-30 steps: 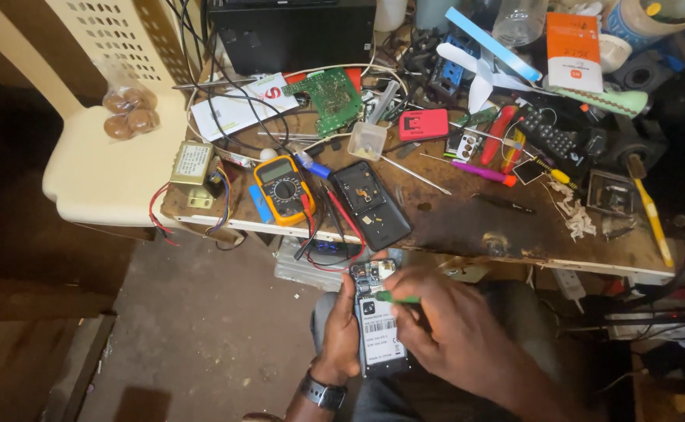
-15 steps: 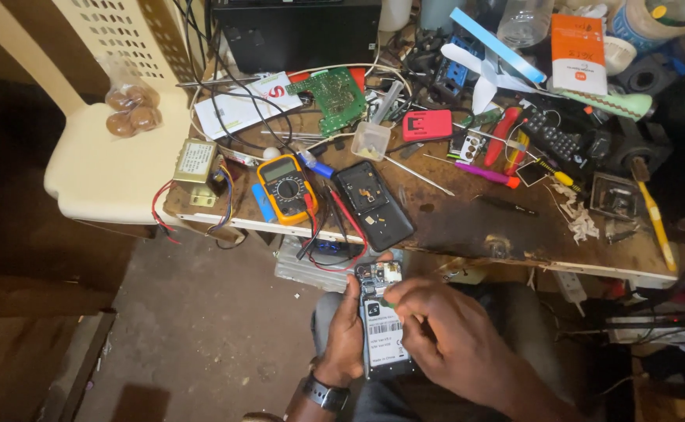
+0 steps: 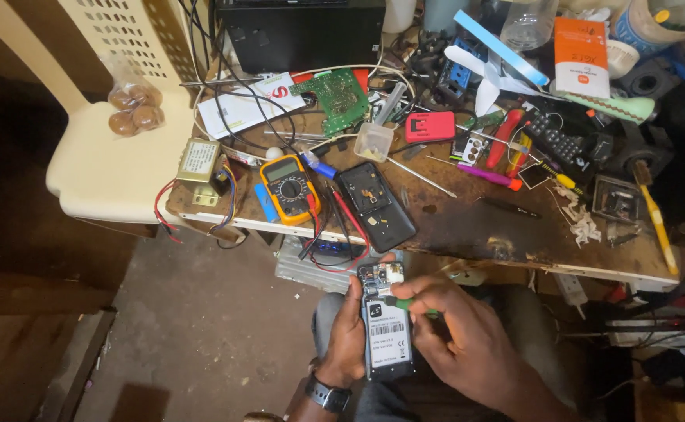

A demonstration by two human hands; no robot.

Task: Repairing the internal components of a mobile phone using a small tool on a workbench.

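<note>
While L hand (image 3: 350, 337) grips opened phone (image 3: 384, 332) and R hand (image 3: 456, 336) pinches green screwdriver (image 3: 409, 305), keep tip square, press lightly, prob. avoid slips.

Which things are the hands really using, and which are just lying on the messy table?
In use: opened phone held by left hand; green-handled tool in right hand.

Lying about: orange multimeter, black phone cover, green circuit board, red box.

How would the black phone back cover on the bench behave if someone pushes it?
The black back cover looks thin and hollow, so it is probably light and would slide easily. It lies on red probe wires, so it may rock or drag them.
</note>
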